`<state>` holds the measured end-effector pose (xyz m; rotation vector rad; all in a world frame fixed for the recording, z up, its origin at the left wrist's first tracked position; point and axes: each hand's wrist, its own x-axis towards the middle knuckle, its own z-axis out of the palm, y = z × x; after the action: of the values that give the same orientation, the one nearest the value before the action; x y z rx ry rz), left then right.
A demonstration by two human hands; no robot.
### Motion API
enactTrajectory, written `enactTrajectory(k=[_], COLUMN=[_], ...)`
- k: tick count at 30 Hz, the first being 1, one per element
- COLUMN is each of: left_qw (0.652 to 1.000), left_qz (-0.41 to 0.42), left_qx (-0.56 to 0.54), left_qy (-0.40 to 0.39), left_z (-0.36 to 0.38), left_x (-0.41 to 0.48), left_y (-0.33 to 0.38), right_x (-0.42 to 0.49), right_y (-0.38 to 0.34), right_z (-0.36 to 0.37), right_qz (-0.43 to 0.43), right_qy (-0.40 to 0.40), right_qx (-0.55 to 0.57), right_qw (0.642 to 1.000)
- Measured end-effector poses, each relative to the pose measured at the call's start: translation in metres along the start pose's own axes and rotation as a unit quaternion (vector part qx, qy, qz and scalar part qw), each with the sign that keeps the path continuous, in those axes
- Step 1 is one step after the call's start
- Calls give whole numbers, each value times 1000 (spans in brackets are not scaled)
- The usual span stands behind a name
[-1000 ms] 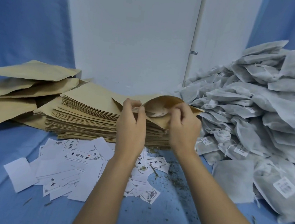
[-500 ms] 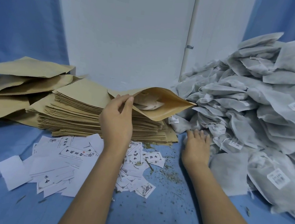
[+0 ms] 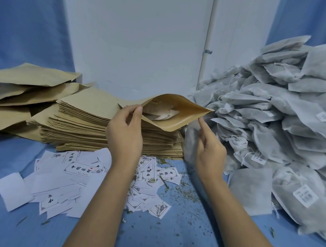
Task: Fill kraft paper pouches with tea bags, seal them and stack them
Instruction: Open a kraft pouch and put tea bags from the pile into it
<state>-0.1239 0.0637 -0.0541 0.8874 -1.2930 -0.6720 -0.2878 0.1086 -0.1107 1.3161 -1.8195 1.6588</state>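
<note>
An open kraft pouch (image 3: 174, 124) lies on top of the stack of flat kraft pouches (image 3: 79, 130), its mouth facing me. Pale tea bags (image 3: 163, 112) show inside it. My left hand (image 3: 125, 132) pinches the left lip of the mouth between thumb and forefinger. My right hand (image 3: 209, 149) is just below the pouch's right corner and grips a grey tea bag (image 3: 189, 145), which is blurred by motion. A large heap of grey tea bags (image 3: 275, 122) fills the right side.
Puffed kraft pouches (image 3: 23, 96) lie piled at the far left. Loose white printed paper labels (image 3: 72, 174) are scattered on the blue cloth (image 3: 169, 231) in front of the stack, with tea crumbs around them. A white wall stands behind.
My right hand left the pouch, dropped to the edge of the tea bag heap, and has come back up to the pouch mouth with a tea bag. My left hand kept its hold on the lip.
</note>
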Motion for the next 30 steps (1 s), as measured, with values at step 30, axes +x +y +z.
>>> enactTrajectory(k=[30], left_qw=[999], left_qz=[44], left_qx=[-7], left_qy=[-20], left_z=[5], left_x=[-10], left_y=[0], right_x=[69], right_y=[-90], right_z=[39], right_qz=[344], right_qy=[-170], right_qx=[186], right_qw=[904])
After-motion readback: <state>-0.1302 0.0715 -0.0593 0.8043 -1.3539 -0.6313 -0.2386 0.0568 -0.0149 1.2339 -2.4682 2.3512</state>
